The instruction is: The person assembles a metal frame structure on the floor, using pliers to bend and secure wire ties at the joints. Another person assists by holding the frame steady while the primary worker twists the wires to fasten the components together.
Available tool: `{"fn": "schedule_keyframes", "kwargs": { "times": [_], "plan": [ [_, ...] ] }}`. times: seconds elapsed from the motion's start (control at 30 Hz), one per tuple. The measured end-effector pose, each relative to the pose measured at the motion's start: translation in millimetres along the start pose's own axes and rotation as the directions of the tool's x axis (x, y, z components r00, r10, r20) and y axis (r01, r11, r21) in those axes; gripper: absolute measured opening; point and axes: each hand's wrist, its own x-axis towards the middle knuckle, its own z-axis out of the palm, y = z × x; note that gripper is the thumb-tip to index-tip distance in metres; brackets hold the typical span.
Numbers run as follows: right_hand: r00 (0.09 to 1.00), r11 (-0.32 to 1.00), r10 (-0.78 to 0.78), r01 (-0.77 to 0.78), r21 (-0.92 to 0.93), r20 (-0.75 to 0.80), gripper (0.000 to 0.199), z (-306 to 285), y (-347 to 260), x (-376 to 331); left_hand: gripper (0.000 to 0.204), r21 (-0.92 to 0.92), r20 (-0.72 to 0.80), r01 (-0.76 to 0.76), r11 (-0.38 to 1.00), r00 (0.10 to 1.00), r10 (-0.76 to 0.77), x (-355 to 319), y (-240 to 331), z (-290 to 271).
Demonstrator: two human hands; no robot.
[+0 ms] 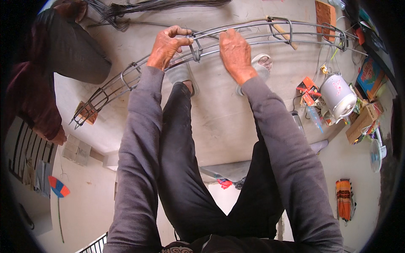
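A long cage of steel rebar [257, 41], with rectangular stirrups around its bars, runs across in front of me. At a stirrup [195, 52] near its middle, my left hand [168, 45] has thumb and forefinger closed around the upper part. My right hand [234, 52] is a closed fist over the bars just to the right. Whatever lies inside that fist is hidden. One wooden stick [286, 37] rests against the cage farther right. Bricks sit by the cage's two ends, a left brick [87, 113] and a right brick [325, 19].
Another person's leg [78, 50] and hand [57, 138] are close on the left. Thin dark rods [164, 6] lie beyond the cage. To the right stand a pale rice cooker [338, 96], red-and-black boxes [309, 90] and a cardboard box [363, 123].
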Motion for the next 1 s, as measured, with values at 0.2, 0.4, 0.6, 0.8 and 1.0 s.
{"fn": "schedule_keyframes", "kwargs": {
  "times": [0.2,0.4,0.6,0.8,1.0],
  "plan": [
    [0.980,0.982,-0.176,0.181,0.059,-0.093,0.043,0,-3,-13,0.025,-0.020,-0.007,0.013,1.000,1.000,-0.014,-1,3,3],
    [0.949,0.952,-0.263,0.284,0.111,-0.174,0.026,-18,5,-14,0.026,-0.026,-0.022,0.014,1.000,1.000,-0.015,-4,4,5],
    [0.957,0.960,-0.236,0.257,0.113,-0.168,0.017,-40,28,43,0.029,-0.013,-0.035,0.002,1.000,0.999,-0.003,-5,4,5],
    [0.617,0.767,-0.493,-0.026,0.641,0.614,0.023,0,41,125,0.029,-0.015,-0.031,-0.025,1.000,0.999,0.025,-6,6,8],
    [0.346,0.673,-0.497,-0.425,0.605,0.796,0.017,10,23,134,0.032,0.028,-0.037,-0.001,1.000,0.999,0.002,-6,4,7]
  ]
}}
